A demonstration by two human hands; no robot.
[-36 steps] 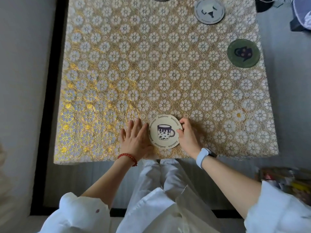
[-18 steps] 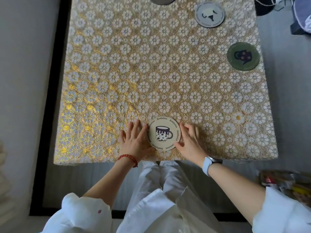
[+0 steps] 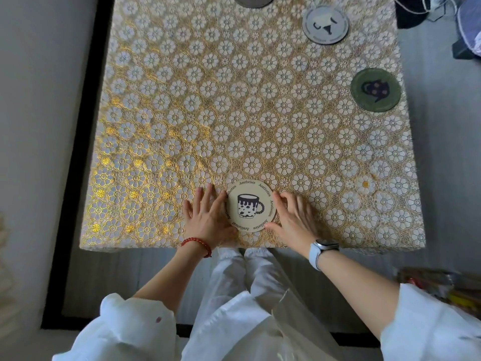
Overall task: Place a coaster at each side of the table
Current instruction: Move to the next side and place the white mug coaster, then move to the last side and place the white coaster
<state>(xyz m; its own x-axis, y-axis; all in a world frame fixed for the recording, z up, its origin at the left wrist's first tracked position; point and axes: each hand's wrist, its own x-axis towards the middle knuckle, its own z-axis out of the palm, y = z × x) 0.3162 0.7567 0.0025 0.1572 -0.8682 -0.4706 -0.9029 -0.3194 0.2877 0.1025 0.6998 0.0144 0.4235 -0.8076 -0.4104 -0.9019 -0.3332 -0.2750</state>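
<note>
Bracketing the cream coaster (image 3: 250, 206) between my flat, spread left hand (image 3: 208, 220) and right hand (image 3: 294, 220) at the desk's (image 3: 234, 100) near edge; it looks thin, stiff, light—best pinched by its rim.

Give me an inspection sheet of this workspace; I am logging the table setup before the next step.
Surface: table under a gold floral lace cloth, flat.
Job's things: round beige mug-print coaster at near edge; round green teapot-print coaster at right edge; round grey coaster far right; dark round coaster, cut off at far edge.
Clutter: nothing seen on the table.
Grips: left hand and right hand flat, touching the beige coaster's sides.
Cables: thin cables on the floor, far right.
Surroundings: grey floor, colourful packets at right.
</note>
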